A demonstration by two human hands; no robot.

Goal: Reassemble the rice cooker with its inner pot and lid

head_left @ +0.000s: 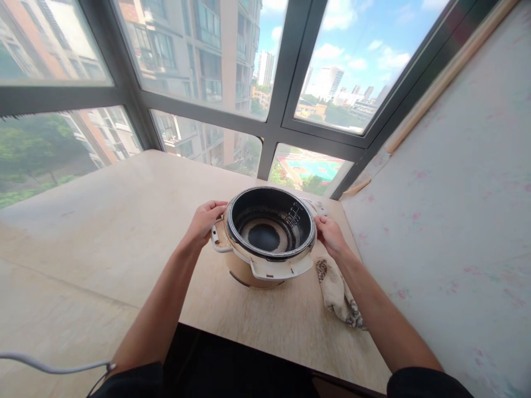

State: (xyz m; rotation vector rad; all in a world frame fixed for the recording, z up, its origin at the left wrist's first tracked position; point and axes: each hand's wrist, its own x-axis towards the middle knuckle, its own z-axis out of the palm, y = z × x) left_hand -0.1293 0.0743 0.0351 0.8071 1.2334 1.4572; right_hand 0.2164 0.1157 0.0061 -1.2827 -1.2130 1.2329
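Observation:
A rice cooker with a beige body and a white upper collar stands on the pale counter, its top uncovered. Its dark inner pot sits in the collar, with a silver rim and white level marks on the inside wall. My left hand is closed at the left edge of the cooker's top. On the opposite edge, my right hand pinches with bent fingers. I cannot tell whether the fingertips hold the pot's rim or the collar. Beside my right forearm lies a crumpled, patterned cloth.
The marble-look counter extends left to large windows with grey frames. A flowered wall rises close on the right. A white cable runs in at lower left. Behind the cooker a white part is partly hidden.

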